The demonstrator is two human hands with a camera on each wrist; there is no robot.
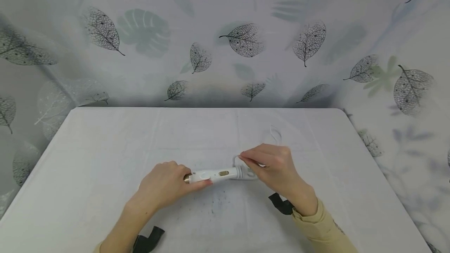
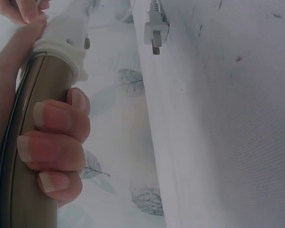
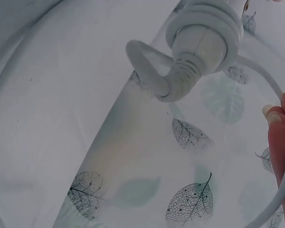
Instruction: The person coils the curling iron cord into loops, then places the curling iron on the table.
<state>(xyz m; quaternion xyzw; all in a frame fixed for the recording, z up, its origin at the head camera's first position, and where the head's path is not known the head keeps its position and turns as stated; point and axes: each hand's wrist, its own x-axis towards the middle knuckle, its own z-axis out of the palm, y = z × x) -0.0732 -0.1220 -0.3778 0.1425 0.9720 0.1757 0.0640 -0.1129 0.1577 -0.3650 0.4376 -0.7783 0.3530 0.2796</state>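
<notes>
A white hair straightener (image 1: 212,175) with gold-brown plates is held above the white table. My left hand (image 1: 165,186) wraps its fingers around the gold-brown barrel (image 2: 38,109), the thumb lying along the white handle. At the handle's other end, the white power cord (image 3: 270,206) leaves through a ribbed sleeve and is wound around the handle in coils (image 3: 199,21). Between thumb and fingertips, my right hand (image 1: 272,167) pinches the cord beside that end. In the left wrist view the two-pin plug (image 2: 156,31) shows near the table edge.
Beyond the right hand, a loose loop of cord (image 1: 275,134) appears on the white tabletop (image 1: 105,147). Small dark specks (image 1: 212,206) dot the surface below the straightener. Leaf-patterned cloth (image 1: 211,11) stands behind the table. Black straps (image 1: 281,204) are at both wrists.
</notes>
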